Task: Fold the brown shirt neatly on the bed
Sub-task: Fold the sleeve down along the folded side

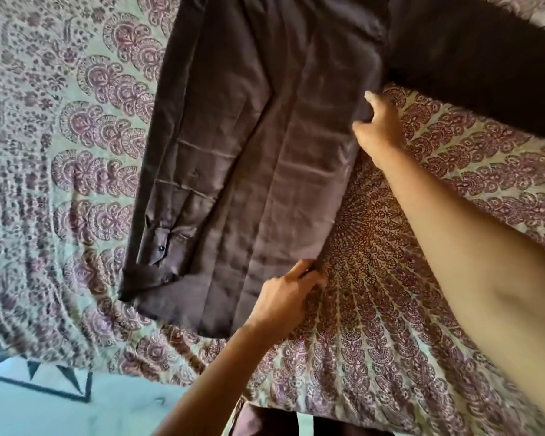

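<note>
In the head view, the brown shirt (258,146) lies flat on the bed (422,294), which is covered by a patterned spread in purple and pale green. The shirt's left side is already folded in, with a sleeve laid down along it and the buttoned cuff (158,247) near the lower left corner. The other sleeve (472,64) stretches away to the right, dark and in shadow, and runs out of the picture at the right edge. The top of the shirt, collar included, is cut off by the upper edge.

The left hand (283,297) pinches the lower right corner of the shirt's hem, fingers curled tight on the cloth. The right hand (378,130) grips the shirt's right edge just below the sleeve, fingers closed round a bunch of fabric; the fingertips are partly hidden in the fold.

At the bottom left a pale floor (60,413) with a dark triangle pattern shows, blurred. A strip of brownish cloth (258,420) at the bottom edge is too cut off to identify.
</note>
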The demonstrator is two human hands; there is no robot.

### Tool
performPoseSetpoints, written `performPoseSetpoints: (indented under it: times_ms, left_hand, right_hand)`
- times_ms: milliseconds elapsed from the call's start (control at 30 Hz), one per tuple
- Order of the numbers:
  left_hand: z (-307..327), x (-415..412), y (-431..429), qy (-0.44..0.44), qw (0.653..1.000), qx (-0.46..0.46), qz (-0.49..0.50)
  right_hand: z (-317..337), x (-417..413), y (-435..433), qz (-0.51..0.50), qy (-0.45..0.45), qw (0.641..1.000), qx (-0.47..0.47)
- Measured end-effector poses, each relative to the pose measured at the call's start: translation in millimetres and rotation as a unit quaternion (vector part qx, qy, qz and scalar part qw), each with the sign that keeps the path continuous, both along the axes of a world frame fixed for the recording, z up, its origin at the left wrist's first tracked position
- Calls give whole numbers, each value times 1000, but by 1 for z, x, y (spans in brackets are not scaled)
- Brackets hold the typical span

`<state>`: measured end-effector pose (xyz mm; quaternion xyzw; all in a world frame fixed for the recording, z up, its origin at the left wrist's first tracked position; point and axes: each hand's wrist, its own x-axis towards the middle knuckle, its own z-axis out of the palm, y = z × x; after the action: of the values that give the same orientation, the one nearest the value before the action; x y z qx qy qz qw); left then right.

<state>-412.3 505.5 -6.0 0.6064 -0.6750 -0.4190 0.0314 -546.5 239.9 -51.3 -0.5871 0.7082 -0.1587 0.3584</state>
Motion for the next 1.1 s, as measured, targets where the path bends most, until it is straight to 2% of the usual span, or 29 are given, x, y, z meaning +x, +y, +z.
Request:
performPoseSetpoints:
  times_ms: [100,167,300,400,500,567,700,767,867,967,1100]
  left_hand:
    - [1,11,8,19,990,19,135]
    - [1,19,14,12,976,18,218]
    - [-2,39,23,-8,957,19,290]
    - [-6,55,26,23,951,72,300]
    - [-13,70,30,11,952,149,267]
    - [-15,78,32,-2,953,159,259]
    - [-14,90,37,10,949,105,298]
    - [-16,95,42,8,948,97,303]
    - [-19,99,48,-7,950,130,284]
    - [-21,99,45,-24,950,148,273]
    - [-20,106,43,-45,955,152,250]
  right_hand:
    - [12,21,-6,77,85,993,-37]
    - [18,40,-4,104,99,989,-41]
    - [24,83,5,191,112,975,-36]
    - [20,111,6,234,84,968,31]
    - [9,121,7,270,74,956,91]
    - [4,121,9,260,81,959,84]
    - [7,129,9,207,54,977,16]
    - [10,138,7,219,48,974,9]
    - [6,147,7,292,112,949,41]
    - [-5,145,12,294,174,939,33]
    - [-11,139,17,278,161,947,-15]
